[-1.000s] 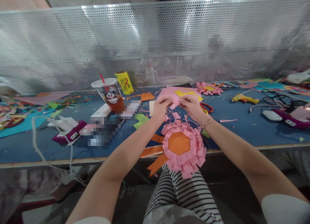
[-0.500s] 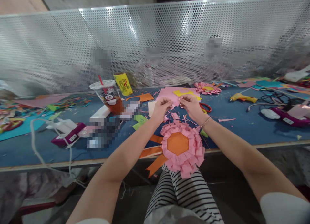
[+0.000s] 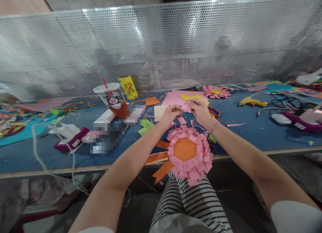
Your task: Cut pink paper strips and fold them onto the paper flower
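Observation:
My right hand [image 3: 200,110] is closed in a pinch on a small piece of pink paper [image 3: 187,106]. Just left of it, my left hand [image 3: 172,112] has its fingertips pressed together; what is between them, if anything, is too small to make out. Nearer to me, a pink paper rosette [image 3: 204,155] with an orange hexagonal centre and orange tails overhangs the table's front edge, below my hands. Beyond my fingers lie a pink paper sheet [image 3: 171,97] and yellow paper [image 3: 185,96]. Red-handled scissors [image 3: 213,112] rest beside my right wrist, partly hidden.
A drink cup [image 3: 114,100] with a red straw and a yellow box [image 3: 128,87] stand on the left. Purple power strips [image 3: 72,141] with cables lie on both sides. A yellow glue gun [image 3: 253,101] is at right. Another rosette [image 3: 216,91] lies before the perforated metal screen [image 3: 176,35].
My hands have moved slightly apart. The left fingertips shifted away from the pink piece, which stays in my right fingers. The rosette has not moved.

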`<state>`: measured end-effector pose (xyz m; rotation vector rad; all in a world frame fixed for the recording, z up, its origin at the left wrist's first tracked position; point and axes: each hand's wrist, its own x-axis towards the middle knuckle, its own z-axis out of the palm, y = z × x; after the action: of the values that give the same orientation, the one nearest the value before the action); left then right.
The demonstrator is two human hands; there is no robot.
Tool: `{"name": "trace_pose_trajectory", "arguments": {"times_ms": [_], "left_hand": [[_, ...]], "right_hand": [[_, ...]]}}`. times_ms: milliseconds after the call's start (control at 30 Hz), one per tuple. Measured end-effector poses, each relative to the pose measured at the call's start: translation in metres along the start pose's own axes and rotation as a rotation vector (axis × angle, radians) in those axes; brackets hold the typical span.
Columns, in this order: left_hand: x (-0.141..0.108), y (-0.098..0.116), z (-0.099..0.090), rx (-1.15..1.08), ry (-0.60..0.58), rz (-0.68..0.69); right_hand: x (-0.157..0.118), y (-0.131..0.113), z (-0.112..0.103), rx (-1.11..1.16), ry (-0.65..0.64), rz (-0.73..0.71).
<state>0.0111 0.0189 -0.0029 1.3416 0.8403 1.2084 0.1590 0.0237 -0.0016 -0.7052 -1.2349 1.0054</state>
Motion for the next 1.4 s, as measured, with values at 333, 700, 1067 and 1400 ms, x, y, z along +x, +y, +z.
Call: {"name": "trace_pose_trajectory", "arguments": {"times_ms": [333,700,1067,1400], "left_hand": [[-0.002,0.001,0.0,-0.001,-0.029,0.0],[-0.005,0.004,0.005,0.162,-0.127,0.067],[-0.008,0.008,0.009,0.491,-0.003,0.307],[-0.003,0.005,0.004,0.483,-0.004,0.184]], "right_hand": [[-0.003,-0.008,0.003,0.067,0.041,0.045],[0.0,-0.001,-0.002,-0.021,-0.013,-0.001],[-0.003,0.007,0.0,-0.079,-0.117,-0.037],[-0.001,0.009,0.0,-0.053,-0.092,-0.015]]}}
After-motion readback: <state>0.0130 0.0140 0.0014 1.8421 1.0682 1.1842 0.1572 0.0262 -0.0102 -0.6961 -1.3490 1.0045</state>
